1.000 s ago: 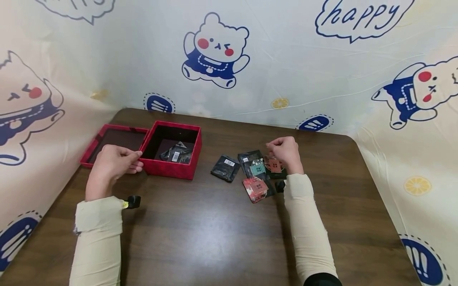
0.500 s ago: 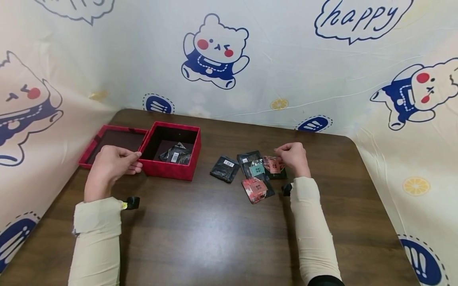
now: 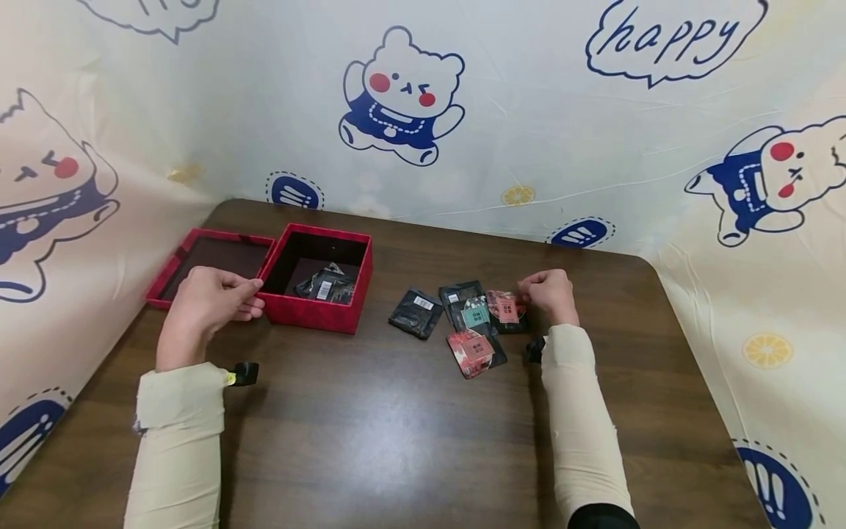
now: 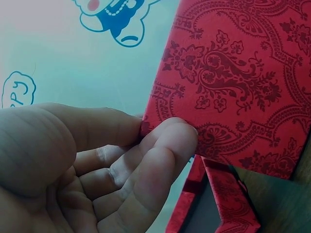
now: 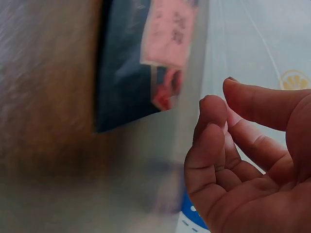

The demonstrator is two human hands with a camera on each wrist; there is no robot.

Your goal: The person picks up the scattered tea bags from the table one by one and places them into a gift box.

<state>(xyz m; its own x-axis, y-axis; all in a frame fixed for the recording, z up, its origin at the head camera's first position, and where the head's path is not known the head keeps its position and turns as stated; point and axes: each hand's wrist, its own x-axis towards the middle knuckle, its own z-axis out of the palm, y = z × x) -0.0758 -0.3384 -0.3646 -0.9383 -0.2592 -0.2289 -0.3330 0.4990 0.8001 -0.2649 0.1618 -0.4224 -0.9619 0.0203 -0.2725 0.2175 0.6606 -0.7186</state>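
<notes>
My left hand pinches the left front corner of a red patterned gift box between thumb and fingers. Inside the box lie a few black sachets, one with a white barcode label. My right hand is just right of a black sachet with a red-orange label. In the right wrist view its thumb and fingertips are slightly apart, with nothing between them, beside the labelled sachet. Left of that sachet lie a teal-labelled sachet, a red-labelled one overlapping it, and a barcoded black sachet.
The red box lid lies inside-up on the wooden table, against the box's left side. A printed cloth with cartoon bears hangs behind and at both sides of the table.
My right hand has moved right and slightly nearer, uncovering more of the sachet with the red-orange label. My left hand keeps its hold on the box corner.
</notes>
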